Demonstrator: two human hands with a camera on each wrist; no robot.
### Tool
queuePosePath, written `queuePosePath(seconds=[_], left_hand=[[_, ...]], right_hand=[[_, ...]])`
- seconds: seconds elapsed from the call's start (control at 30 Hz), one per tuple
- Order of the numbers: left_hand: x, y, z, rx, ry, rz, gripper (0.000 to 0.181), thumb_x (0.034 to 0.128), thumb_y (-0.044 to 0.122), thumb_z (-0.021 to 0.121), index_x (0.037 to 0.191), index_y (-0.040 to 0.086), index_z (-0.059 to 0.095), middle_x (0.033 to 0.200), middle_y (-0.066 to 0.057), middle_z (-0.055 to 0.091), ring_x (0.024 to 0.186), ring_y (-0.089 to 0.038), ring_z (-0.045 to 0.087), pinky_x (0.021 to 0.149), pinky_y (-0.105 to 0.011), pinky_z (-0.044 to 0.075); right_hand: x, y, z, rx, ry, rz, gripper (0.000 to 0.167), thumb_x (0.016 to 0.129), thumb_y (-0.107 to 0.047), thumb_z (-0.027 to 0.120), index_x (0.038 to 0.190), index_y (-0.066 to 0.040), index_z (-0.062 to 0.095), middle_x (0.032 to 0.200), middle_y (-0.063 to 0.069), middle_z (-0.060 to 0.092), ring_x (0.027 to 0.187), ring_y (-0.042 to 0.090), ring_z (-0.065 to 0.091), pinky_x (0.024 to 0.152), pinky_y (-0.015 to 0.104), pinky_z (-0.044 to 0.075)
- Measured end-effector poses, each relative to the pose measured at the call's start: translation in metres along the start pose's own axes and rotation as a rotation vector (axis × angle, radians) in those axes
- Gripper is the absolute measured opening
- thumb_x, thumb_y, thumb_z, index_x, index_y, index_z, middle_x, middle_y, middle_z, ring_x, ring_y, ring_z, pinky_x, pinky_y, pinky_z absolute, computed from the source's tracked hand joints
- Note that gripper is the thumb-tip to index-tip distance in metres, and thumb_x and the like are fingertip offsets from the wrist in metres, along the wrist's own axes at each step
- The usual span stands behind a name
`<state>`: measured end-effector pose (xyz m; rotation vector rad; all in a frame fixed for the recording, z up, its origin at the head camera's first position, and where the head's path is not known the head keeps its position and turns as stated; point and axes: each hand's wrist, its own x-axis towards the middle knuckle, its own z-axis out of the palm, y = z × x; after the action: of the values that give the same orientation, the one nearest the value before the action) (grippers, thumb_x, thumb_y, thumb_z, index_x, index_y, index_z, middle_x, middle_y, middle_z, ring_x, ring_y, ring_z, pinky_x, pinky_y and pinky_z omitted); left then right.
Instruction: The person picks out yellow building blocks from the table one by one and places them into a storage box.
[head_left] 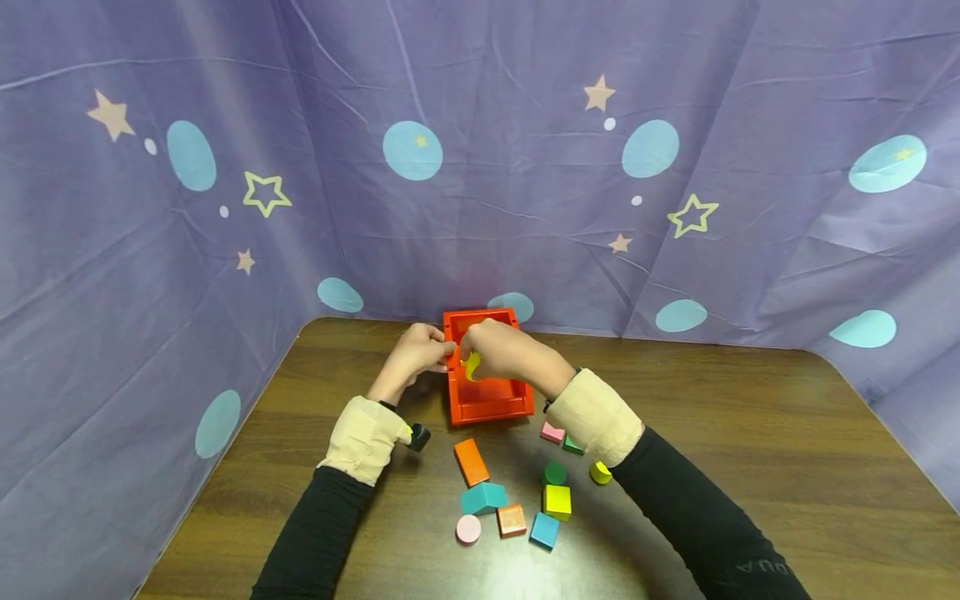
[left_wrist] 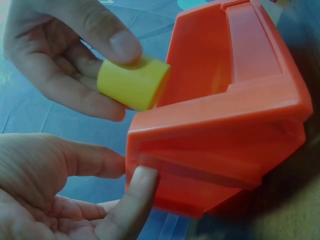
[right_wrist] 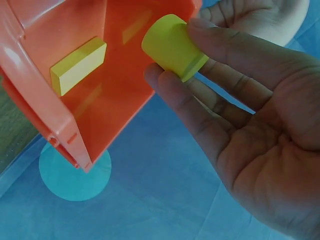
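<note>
Over the red-orange plastic bin [head_left: 491, 410], my right hand [head_left: 504, 350] pinches a yellow cylinder block [right_wrist: 172, 45] between thumb and fingertips. In the left wrist view, this yellow cylinder [left_wrist: 134, 82] is just above the bin's rim, close to the wall. My left hand [head_left: 422, 350] is at the bin's left side. Its thumb and a finger hold the edge of the bin wall [left_wrist: 215, 145]. Inside the bin, a yellow rectangular block [right_wrist: 79, 67] shows in the right wrist view; in the head view my right hand hides part of the interior.
Nearer on the wooden table [head_left: 300, 433] lie loose blocks: an orange block [head_left: 471, 462], a teal block [head_left: 483, 498], a pink cylinder [head_left: 468, 529], a blue block [head_left: 544, 531], a yellow cube [head_left: 557, 502] and several others. A purple curtain [head_left: 480, 225] hangs behind the bin.
</note>
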<state>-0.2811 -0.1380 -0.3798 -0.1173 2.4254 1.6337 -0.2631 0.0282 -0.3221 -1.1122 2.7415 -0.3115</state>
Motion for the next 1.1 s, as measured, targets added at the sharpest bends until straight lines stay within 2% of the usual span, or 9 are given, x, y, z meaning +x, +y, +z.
queuePosePath(seconds=[0.17,0.33,0.53,0.73,0.83,0.9,0.97,1.1], left_hand=[[0.001,-0.001,0.0,-0.005,-0.001,-0.001,0.025,0.097,0.003,0.059,0.115,-0.013,0.055,0.09,-0.007,0.053,0.063,-0.008,0.061,0.064,-0.022,0.064],[0.001,-0.001,0.0,-0.009,-0.004,0.003,0.027,0.0973,0.003,0.058,0.117,-0.014,0.055,0.087,-0.005,0.053,0.06,-0.007,0.061,0.059,-0.019,0.062],[0.001,0.0,0.0,-0.014,-0.012,0.012,0.026,0.0982,0.003,0.057,0.117,-0.015,0.055,0.083,-0.003,0.053,0.059,-0.006,0.061,0.057,-0.017,0.061],[0.002,-0.001,0.0,-0.013,-0.011,0.005,0.029,0.0988,0.004,0.058,0.12,-0.015,0.054,0.088,-0.005,0.054,0.061,-0.006,0.061,0.057,-0.017,0.06],[0.002,-0.002,-0.001,-0.005,-0.002,0.003,0.031,0.0984,0.006,0.059,0.121,-0.014,0.055,0.089,-0.005,0.054,0.061,-0.006,0.06,0.058,-0.017,0.061],[0.003,-0.003,-0.001,0.004,0.003,0.004,0.03,0.0981,0.007,0.059,0.12,-0.013,0.057,0.087,-0.004,0.055,0.059,-0.005,0.059,0.06,-0.019,0.062],[0.004,-0.004,0.0,0.017,0.009,0.008,0.029,0.0976,0.008,0.06,0.118,-0.012,0.059,0.085,-0.003,0.055,0.056,-0.005,0.058,0.064,-0.023,0.064],[0.005,-0.005,-0.001,0.02,0.01,0.015,0.027,0.0973,0.009,0.06,0.115,-0.012,0.06,0.084,-0.004,0.055,0.055,-0.005,0.058,0.065,-0.025,0.065]], right_hand=[[0.008,0.001,0.002,-0.011,-0.05,0.023,0.021,0.081,-0.003,0.084,0.102,-0.003,0.079,0.102,0.008,0.077,0.096,0.024,0.07,0.087,0.035,0.062],[0.016,0.0,0.003,-0.014,-0.11,0.044,0.024,0.081,-0.003,0.085,0.105,-0.002,0.079,0.108,0.009,0.077,0.104,0.026,0.071,0.091,0.035,0.063],[0.023,0.002,0.01,-0.036,-0.131,0.063,0.023,0.079,-0.003,0.085,0.101,-0.003,0.079,0.105,0.009,0.077,0.102,0.027,0.071,0.089,0.035,0.062],[0.03,0.004,0.017,-0.066,-0.164,0.081,0.018,0.078,-0.003,0.086,0.094,-0.004,0.078,0.093,0.006,0.076,0.087,0.021,0.068,0.077,0.029,0.061],[0.034,0.004,0.018,-0.085,-0.169,0.079,0.014,0.075,-0.001,0.087,0.081,-0.006,0.075,0.077,0.0,0.07,0.074,0.016,0.059,0.063,0.023,0.052],[0.036,0.004,0.019,-0.093,-0.171,0.077,0.019,0.073,0.0,0.087,0.072,-0.008,0.069,0.068,-0.003,0.062,0.069,0.014,0.052,0.058,0.021,0.045],[0.038,0.004,0.019,-0.101,-0.18,0.075,0.025,0.073,0.0,0.087,0.067,-0.01,0.064,0.064,-0.004,0.055,0.067,0.013,0.048,0.055,0.02,0.041],[0.04,0.004,0.021,-0.111,-0.197,0.081,0.028,0.075,-0.005,0.089,0.067,-0.011,0.063,0.062,-0.005,0.053,0.065,0.012,0.048,0.056,0.019,0.042]])
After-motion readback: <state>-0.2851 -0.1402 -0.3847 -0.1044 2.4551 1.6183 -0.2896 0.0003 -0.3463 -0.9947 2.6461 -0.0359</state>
